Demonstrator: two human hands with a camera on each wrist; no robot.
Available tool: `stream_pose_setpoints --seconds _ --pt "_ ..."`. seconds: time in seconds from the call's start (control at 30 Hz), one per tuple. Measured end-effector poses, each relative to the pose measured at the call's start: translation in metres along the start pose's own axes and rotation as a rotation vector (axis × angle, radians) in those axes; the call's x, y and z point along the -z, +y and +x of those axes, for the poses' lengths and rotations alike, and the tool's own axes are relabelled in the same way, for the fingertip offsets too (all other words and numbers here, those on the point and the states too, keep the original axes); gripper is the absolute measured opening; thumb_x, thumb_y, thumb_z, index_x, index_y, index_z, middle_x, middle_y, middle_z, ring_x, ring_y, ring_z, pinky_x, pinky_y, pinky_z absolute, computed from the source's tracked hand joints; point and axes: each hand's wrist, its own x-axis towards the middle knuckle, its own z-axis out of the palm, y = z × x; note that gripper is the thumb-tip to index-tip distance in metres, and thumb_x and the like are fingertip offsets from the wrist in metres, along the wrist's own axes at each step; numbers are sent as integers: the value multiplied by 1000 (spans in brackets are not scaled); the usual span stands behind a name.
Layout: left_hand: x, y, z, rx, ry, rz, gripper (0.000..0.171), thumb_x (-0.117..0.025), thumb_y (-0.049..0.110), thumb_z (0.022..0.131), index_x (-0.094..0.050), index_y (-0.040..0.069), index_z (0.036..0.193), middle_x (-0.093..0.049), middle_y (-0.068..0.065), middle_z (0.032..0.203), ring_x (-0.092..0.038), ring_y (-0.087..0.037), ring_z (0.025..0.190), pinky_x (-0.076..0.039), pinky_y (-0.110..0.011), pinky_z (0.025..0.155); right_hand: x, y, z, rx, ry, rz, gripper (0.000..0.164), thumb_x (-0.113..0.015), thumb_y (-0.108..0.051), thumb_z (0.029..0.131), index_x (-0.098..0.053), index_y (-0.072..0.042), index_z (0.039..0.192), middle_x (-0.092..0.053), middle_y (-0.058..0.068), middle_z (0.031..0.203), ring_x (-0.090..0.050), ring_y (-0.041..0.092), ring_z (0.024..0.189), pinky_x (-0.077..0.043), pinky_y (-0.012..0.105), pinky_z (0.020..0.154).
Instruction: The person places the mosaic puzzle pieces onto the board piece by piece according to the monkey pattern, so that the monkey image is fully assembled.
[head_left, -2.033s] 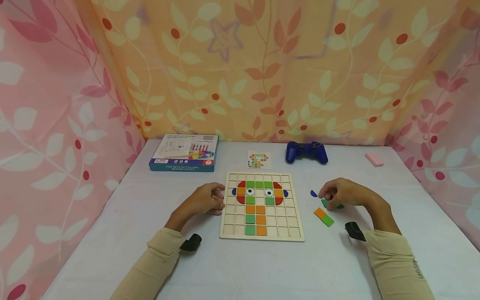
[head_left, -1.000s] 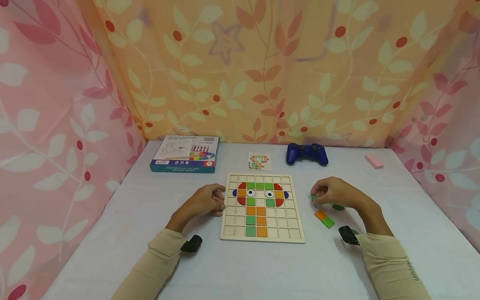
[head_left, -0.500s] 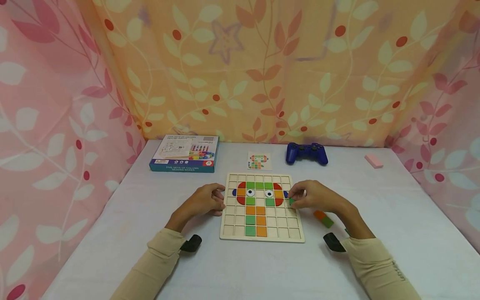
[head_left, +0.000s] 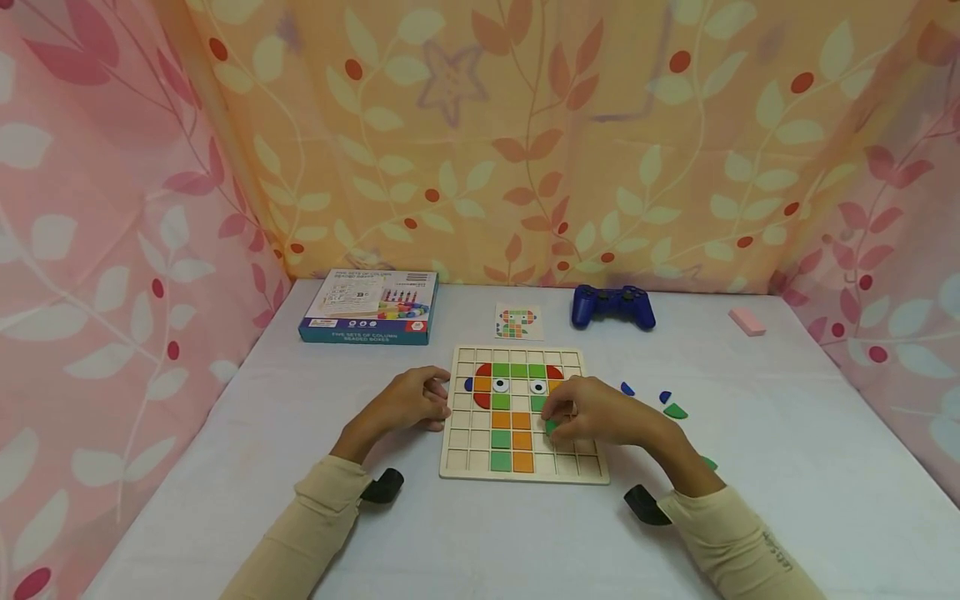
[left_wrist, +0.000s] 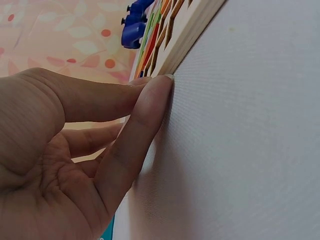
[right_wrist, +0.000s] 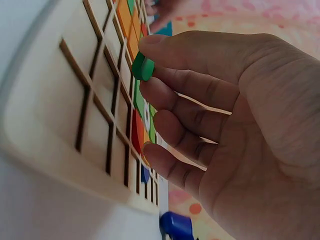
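Observation:
A square wooden puzzle board [head_left: 465, 462] with a raised grid lies on the table, coloured tiles set in some of its cells. Fingertips of my left hand [head_left: 412, 398] touch the board's left edge, the fingers loosely bent; the left wrist view shows the thumb and a finger against that edge. Over the right half of the board, my right hand [head_left: 600, 410] pinches a small green puzzle piece [right_wrist: 143, 67] between thumb and forefinger. This hand covers part of the tile pattern. The piece appears held just above the grid, its full outline partly hidden by the fingers.
Right of the board lie small blue pieces [head_left: 627, 388] and green pieces [head_left: 676, 411], one partly hidden by the right forearm. Behind the board are a pattern card [head_left: 517, 321], a blue game controller [head_left: 613, 307], a flat box [head_left: 369, 307] and a pink block [head_left: 747, 322].
My right hand picked up the green piece from the loose pieces and carried it leftward over the board. The orange and green tiles on the table are now hidden. My left hand stayed put.

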Motion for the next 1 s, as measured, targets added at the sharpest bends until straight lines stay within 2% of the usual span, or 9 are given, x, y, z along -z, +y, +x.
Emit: stream_pose_setpoints --seconds 0.13,0.4,0.83,1.0 --pt "0 0 0 -5 2 3 60 -77 1 93 -55 1 149 -65 -13 113 -67 -20 84 -65 -27 74 -7 -4 1 35 -8 -30 17 -85 -14 87 -78 -13 102 -67 -1 96 -57 18 89 -50 26 76" --pt "0 1 0 -3 -2 2 59 -76 1 94 -55 1 149 -64 -13 112 -68 -20 84 -65 -27 74 -14 -11 3 49 -6 -90 16 -86 -16 87 -79 -15 102 -69 -5 101 -58 16 92 -52 29 83" --pt "1 1 -2 -17 -9 12 60 -76 3 93 -54 0 149 -65 -14 114 -68 -20 85 -65 -28 75 -15 -12 3 46 -30 -87 20 -86 -15 88 -79 -16 107 -69 -5 96 -60 14 89 -55 25 80" --pt "0 1 -1 2 -6 -2 59 -77 3 93 -55 2 148 -64 -13 113 -68 -20 85 -65 -27 74 -9 -7 1 27 -41 -30 22 -83 -12 90 -78 -16 111 -71 -4 99 -63 14 91 -57 24 82"
